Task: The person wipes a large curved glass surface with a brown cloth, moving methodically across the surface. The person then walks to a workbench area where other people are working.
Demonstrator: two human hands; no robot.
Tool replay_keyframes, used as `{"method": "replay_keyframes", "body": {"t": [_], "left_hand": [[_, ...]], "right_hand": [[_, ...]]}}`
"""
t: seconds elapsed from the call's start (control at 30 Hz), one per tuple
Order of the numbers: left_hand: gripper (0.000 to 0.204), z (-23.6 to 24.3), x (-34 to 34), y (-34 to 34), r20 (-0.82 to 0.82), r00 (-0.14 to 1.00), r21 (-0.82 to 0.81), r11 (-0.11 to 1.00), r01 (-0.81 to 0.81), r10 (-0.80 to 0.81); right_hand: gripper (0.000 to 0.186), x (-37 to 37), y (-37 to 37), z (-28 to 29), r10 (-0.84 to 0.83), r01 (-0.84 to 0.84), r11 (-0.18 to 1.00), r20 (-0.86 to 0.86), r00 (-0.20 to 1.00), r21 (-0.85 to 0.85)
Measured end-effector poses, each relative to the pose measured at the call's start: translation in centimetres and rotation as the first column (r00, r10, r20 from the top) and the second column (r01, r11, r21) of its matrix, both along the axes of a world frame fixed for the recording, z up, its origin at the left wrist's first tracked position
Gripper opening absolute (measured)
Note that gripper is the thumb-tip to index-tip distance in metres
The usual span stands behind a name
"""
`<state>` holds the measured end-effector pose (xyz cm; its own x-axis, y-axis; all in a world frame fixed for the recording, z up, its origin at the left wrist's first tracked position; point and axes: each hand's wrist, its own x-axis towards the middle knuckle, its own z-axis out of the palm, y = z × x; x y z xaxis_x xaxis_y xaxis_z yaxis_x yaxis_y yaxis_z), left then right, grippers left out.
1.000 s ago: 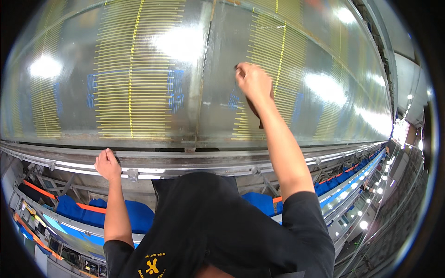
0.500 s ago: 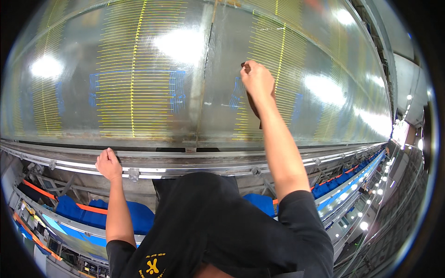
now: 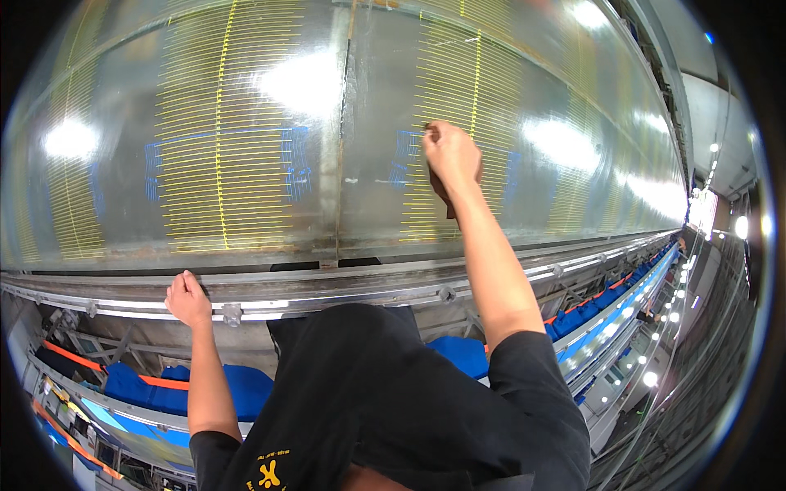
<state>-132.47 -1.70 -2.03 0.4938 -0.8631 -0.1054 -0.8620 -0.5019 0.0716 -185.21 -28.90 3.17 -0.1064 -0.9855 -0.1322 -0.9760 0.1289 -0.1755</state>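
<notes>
My right hand is at the glossy grey-green panel, fingers closed on a small dark object that I cannot make out. It is over the left part of a band of thin yellow stripes, beside blue lines; a dark strip below the hand may be shadow. My left hand rests with curled fingers on the metal rail along the panel's near edge; whether it grips the rail or anything else is unclear.
More striped bands run across the long panel. Below the rail are blue padded pieces, orange bars and metal framing. A long row of similar equipment and ceiling lights recedes at the right.
The view has shifted slightly, so the panel's markings sit further left. My right hand has moved rightward relative to them, showing more blue lines. My left hand stays on the rail.
</notes>
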Motion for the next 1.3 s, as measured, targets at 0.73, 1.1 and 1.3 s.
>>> {"method": "replay_keyframes", "body": {"t": [0.73,1.1,1.3], "left_hand": [[0.032,-0.1,0.0,0.0,0.013,0.999,-0.036,0.999,0.031,-0.03],[0.034,0.1,0.0,0.0,-0.017,0.999,-0.049,0.998,0.037,-0.038],[0.033,0.2,-0.2,0.0,0.001,1.0,-0.04,0.999,0.031,-0.031]], "right_hand": [[0.021,-1.9,0.1,-1.7,0.036,-0.039,0.994,-0.028,0.999,-0.103],[0.022,-6.7,-2.8,-0.8,-0.216,0.213,0.973,-0.031,0.976,-0.088],[0.02,-1.5,-3.2,-0.5,0.107,-0.133,0.986,0.239,0.965,0.096]]}}
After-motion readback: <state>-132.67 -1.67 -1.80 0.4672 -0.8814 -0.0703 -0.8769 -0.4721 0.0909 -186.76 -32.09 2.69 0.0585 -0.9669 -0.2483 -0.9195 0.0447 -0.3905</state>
